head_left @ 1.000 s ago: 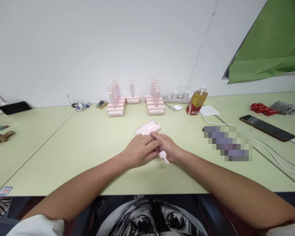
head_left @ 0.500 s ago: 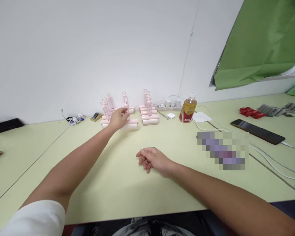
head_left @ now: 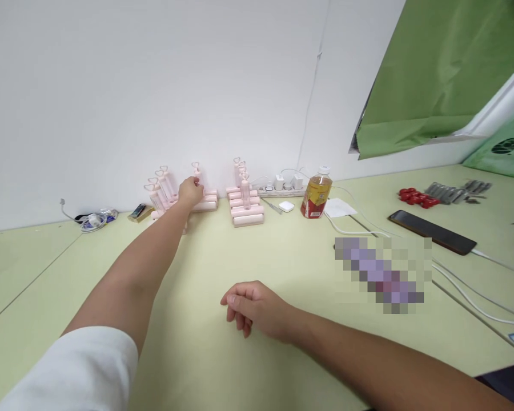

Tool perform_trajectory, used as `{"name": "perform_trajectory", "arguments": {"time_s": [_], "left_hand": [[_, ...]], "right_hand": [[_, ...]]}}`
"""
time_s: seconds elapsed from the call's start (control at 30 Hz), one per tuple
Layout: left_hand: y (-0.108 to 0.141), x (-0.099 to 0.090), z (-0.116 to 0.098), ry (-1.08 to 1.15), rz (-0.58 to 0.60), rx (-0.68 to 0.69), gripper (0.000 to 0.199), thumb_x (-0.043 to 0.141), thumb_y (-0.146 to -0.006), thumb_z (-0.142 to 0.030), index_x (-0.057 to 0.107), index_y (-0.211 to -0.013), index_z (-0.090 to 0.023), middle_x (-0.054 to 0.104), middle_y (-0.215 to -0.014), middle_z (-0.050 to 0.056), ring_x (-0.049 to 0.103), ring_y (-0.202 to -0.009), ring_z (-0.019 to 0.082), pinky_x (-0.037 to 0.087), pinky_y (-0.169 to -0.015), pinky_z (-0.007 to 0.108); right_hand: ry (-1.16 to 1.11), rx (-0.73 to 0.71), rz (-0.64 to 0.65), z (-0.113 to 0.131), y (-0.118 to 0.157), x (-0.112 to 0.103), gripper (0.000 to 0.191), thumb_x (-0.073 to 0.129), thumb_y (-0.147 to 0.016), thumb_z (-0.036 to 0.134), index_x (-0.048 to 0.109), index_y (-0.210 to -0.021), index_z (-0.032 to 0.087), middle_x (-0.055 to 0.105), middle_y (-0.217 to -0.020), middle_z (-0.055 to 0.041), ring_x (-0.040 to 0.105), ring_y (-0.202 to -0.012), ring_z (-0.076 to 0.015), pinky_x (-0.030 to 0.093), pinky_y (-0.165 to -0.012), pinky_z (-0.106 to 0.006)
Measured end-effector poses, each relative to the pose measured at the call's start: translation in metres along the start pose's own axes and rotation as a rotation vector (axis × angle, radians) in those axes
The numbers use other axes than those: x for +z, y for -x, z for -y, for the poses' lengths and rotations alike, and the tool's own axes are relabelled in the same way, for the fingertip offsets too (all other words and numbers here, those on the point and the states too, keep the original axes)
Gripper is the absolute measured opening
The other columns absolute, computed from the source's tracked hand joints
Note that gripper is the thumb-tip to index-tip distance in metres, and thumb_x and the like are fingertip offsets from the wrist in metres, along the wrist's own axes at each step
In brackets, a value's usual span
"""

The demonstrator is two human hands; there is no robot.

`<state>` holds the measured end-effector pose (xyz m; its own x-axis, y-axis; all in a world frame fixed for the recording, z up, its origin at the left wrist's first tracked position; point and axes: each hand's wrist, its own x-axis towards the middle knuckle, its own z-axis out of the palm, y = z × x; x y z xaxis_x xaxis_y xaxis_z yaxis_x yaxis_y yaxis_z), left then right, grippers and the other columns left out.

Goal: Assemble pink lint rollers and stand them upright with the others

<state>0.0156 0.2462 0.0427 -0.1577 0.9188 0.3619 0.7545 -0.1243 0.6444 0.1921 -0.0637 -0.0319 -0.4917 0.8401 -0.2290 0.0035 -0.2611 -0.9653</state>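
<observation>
Pale green bench (head_left: 197, 325). Right hand (head_left: 255, 308) free, loosely curled. At its 11 o'clock, left hand (head_left: 191, 193) at pink roller (head_left: 206, 204); cannot tell if gripping.

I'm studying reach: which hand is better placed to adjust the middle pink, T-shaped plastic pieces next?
Likely the left hand: it reaches those pink pieces, while the right hand, loosely curled, is well short of them.

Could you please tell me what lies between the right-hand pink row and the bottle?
In the head view, a small white object and a thin tool lie between the pink row and bottle, with a power strip behind.
</observation>
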Motion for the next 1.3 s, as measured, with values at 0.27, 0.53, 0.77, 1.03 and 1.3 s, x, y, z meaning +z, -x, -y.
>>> {"name": "perform_trajectory", "arguments": {"time_s": [0.27, 0.53, 0.77, 1.03, 1.3], "left_hand": [[0.048, 0.011, -0.007, 0.062, -0.100, 0.213, 0.034, 0.051, -0.092, -0.035, 0.053, -0.119, -0.015, 0.060, -0.116, 0.013, 0.059, -0.101, 0.022, 0.046, -0.094, 0.038], [0.080, 0.046, -0.049, 0.030, 0.494, 0.620, 0.039, 0.054, -0.087, -0.052, 0.070, -0.105, -0.022, 0.062, -0.122, 0.008, 0.053, -0.117, 0.026, 0.042, -0.101, 0.038], [0.075, 0.056, -0.049, -0.176, 0.558, 0.574, 0.044, 0.056, -0.082, -0.058, 0.074, -0.107, -0.026, 0.057, -0.126, 0.010, 0.045, -0.124, 0.039, 0.037, -0.100, 0.050], [0.098, 0.039, -0.045, -0.162, 0.561, 0.583, 0.041, 0.055, -0.083, -0.055, 0.075, -0.090, -0.020, 0.052, -0.114, 0.009, 0.059, -0.099, 0.026, 0.048, -0.090, 0.040], [0.172, -0.017, -0.024, 0.022, 0.655, 0.639, 0.041, 0.057, -0.085, -0.053, 0.072, -0.106, -0.022, 0.052, -0.110, 0.008, 0.059, -0.099, 0.024, 0.052, -0.090, 0.039]], "right_hand": [[-0.019, 0.028, -0.019, 0.002, 0.004, 0.005, 0.019, 0.059, -0.087, 0.034, 0.064, -0.087, 0.016, 0.063, -0.078, -0.0023, 0.053, -0.058, -0.0088, 0.047, -0.049, -0.022], [-0.010, 0.057, -0.038, 0.005, 0.002, 0.005, 0.017, 0.065, -0.080, 0.032, 0.064, -0.087, 0.017, 0.063, -0.076, -0.0012, 0.053, -0.057, -0.0091, 0.048, -0.048, -0.022], [-0.003, 0.029, -0.040, 0.005, 0.002, 0.003, 0.017, 0.065, -0.079, 0.032, 0.063, -0.087, 0.017, 0.062, -0.075, -0.0003, 0.053, -0.055, -0.0089, 0.047, -0.047, -0.023], [0.176, -0.253, -0.410, 0.012, -0.014, -0.026, 0.017, 0.061, -0.081, 0.033, 0.064, -0.092, 0.019, 0.056, -0.071, 0.0021, 0.050, -0.060, -0.0120, 0.044, -0.058, -0.027], [0.745, -0.487, -0.703, 0.025, -0.015, -0.048, 0.032, 0.060, -0.081, 0.023, 0.066, -0.112, 0.022, 0.054, -0.124, -0.0104, 0.045, -0.122, -0.0276, 0.037, -0.106, -0.044]]}}
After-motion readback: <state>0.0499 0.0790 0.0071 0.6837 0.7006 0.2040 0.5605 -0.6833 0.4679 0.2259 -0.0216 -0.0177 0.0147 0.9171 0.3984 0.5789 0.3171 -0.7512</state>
